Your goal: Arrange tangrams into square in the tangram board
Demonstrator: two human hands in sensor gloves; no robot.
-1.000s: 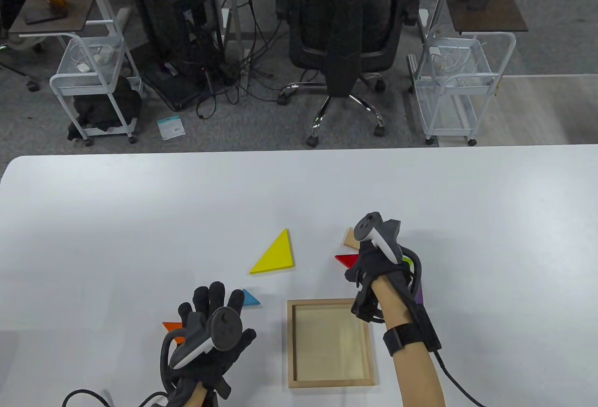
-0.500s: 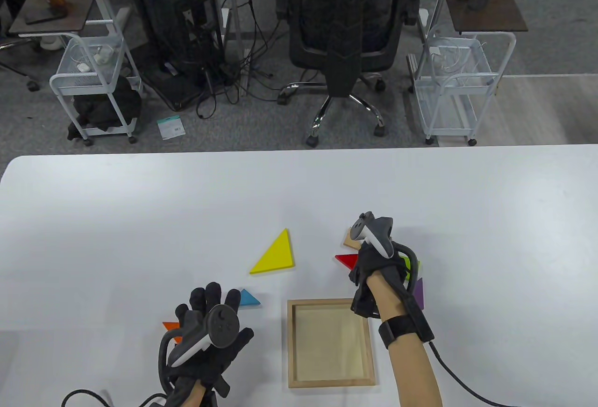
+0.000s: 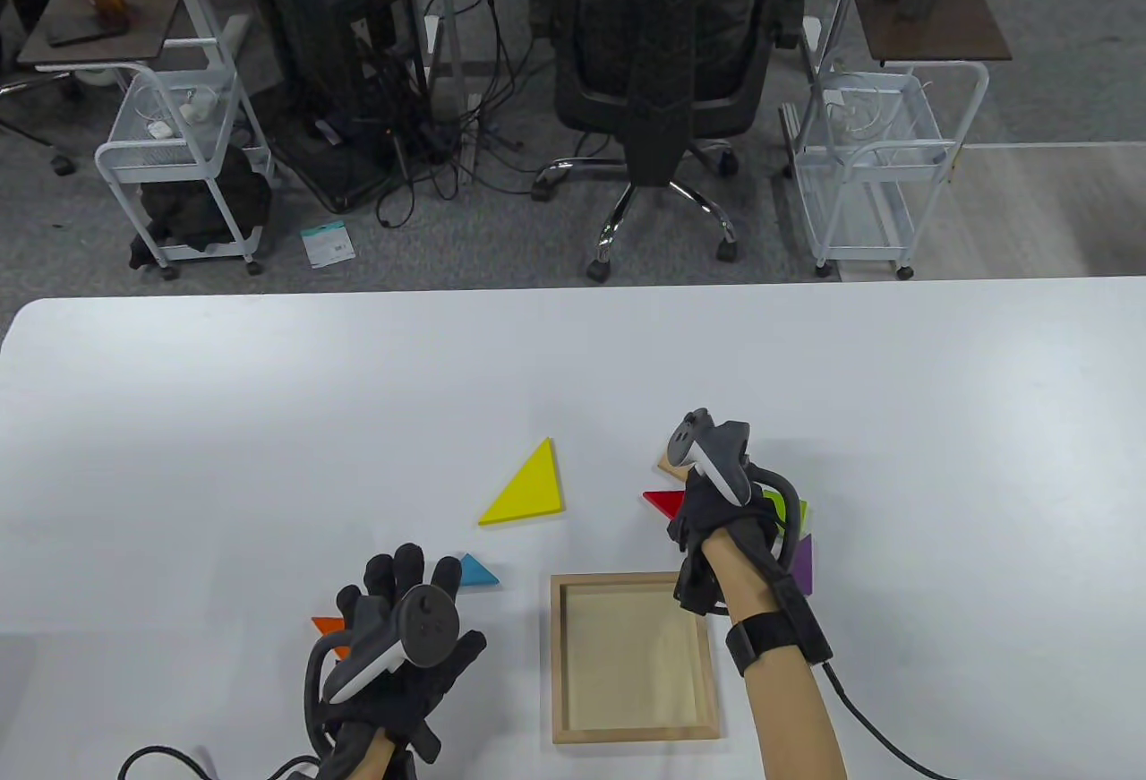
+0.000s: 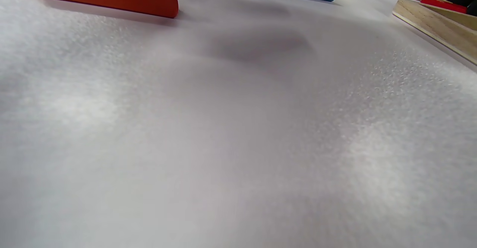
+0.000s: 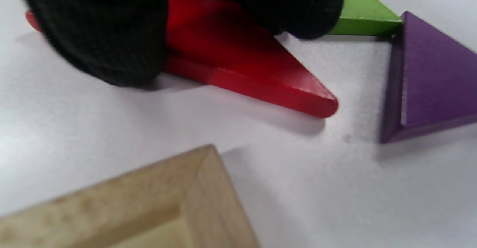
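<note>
The empty wooden tangram board (image 3: 557,655) lies near the front edge; its corner (image 5: 179,203) shows in the right wrist view. My right hand (image 3: 697,516) is just behind its far right corner, thumb and fingers (image 5: 100,35) pinching the red triangle (image 5: 253,73), which lies flat on the table. Beside it lie the green piece (image 3: 797,511), the purple triangle (image 3: 804,565) and a tan piece (image 3: 667,460). My left hand (image 3: 403,601) rests flat with straight fingers between the orange piece (image 3: 325,626) and the blue triangle (image 3: 481,571). The yellow triangle (image 3: 528,489) lies farther back.
The white table (image 3: 269,422) ends at a far edge with an office chair (image 3: 658,55) and wire carts (image 3: 882,162) beyond it. Glove cables trail off the front edge by both wrists.
My right hand has settled slightly lower and leftward over the red triangle, uncovering more of the purple triangle. The left hand has drawn back a little; no piece has moved.
</note>
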